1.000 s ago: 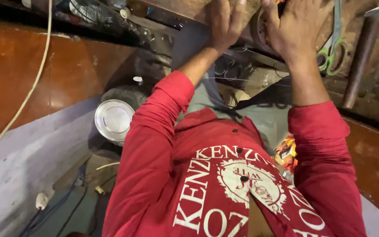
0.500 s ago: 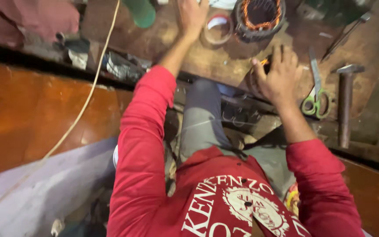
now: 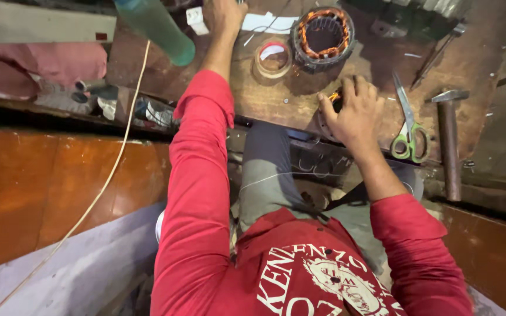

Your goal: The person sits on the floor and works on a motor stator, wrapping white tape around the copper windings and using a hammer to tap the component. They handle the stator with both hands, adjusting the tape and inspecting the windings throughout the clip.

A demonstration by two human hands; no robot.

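My right hand (image 3: pixel 354 114) rests on a round motor stator with copper windings (image 3: pixel 334 96) at the near edge of the wooden workbench (image 3: pixel 276 102), covering most of it. My left hand (image 3: pixel 224 14) stretches to the far side of the bench, near white paper scraps (image 3: pixel 263 23) and a small white block (image 3: pixel 195 17); its fingers run out of the top of the view, so what it grips is hidden. A second stator with orange copper coils (image 3: pixel 323 36) stands beyond my right hand. A roll of clear tape (image 3: pixel 273 57) lies between my arms.
Green-handled scissors (image 3: pixel 408 126) and a hammer (image 3: pixel 447 137) lie right of my right hand. A green bottle (image 3: pixel 156 29) lies at the top left, a pink cloth (image 3: pixel 60 64) at the far left. A pale cord (image 3: pixel 106 175) crosses the brown board.
The view has tilted up over the bench. My left arm has reached farther away, past the tape roll. My right hand stays on the near stator.
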